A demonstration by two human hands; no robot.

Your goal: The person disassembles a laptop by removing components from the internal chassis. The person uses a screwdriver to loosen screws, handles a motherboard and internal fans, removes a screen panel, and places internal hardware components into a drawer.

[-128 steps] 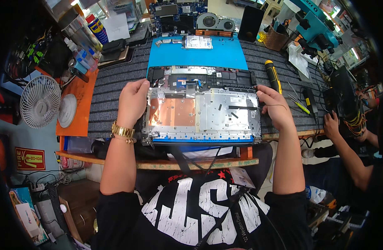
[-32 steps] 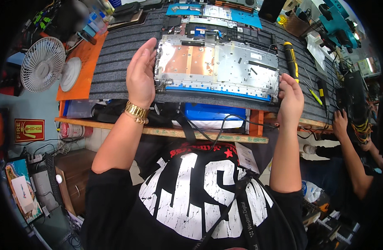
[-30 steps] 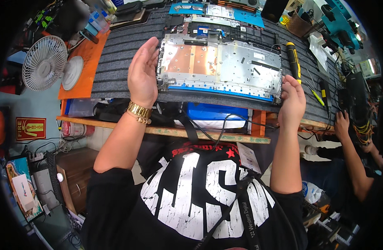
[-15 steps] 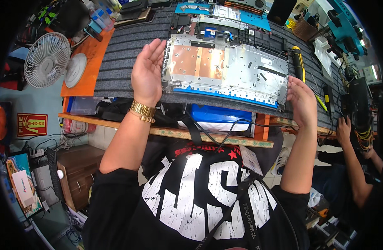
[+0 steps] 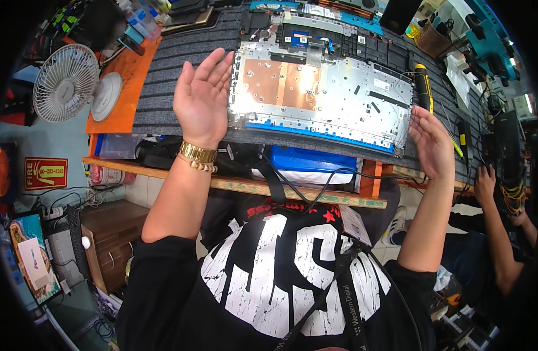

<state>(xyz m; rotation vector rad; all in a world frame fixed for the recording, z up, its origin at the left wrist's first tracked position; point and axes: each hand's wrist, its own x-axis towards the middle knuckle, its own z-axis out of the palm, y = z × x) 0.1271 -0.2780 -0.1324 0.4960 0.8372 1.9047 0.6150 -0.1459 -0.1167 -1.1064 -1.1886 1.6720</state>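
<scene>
A silver laptop top case [image 5: 354,96] lies underside up in front of me, with a copper-coloured sheet [image 5: 266,82] on its left half and a blue strip [image 5: 321,134] along its near edge. At its left end is my left hand [image 5: 203,102], palm turned up and fingers stretched out beside the edge. My right hand [image 5: 433,140] is at the right end, its fingers loosely extended with the tips at the edge. Neither hand visibly grips the case; whether the fingertips press on it is hard to see. Behind lies a black laptop frame part [image 5: 339,41].
A yellow-and-black screwdriver [image 5: 423,88] lies right of the case on the ribbed grey mat [image 5: 169,82]. A white fan [image 5: 66,85] stands left by an orange sheet [image 5: 120,108]. A black cable [image 5: 333,172] hangs at the bench front. Another person's hand [image 5: 484,181] is at far right.
My left hand has shifted slightly left and opened wider. My right hand has moved a little right and its fingers have straightened. The case's right end appears slightly farther right.
</scene>
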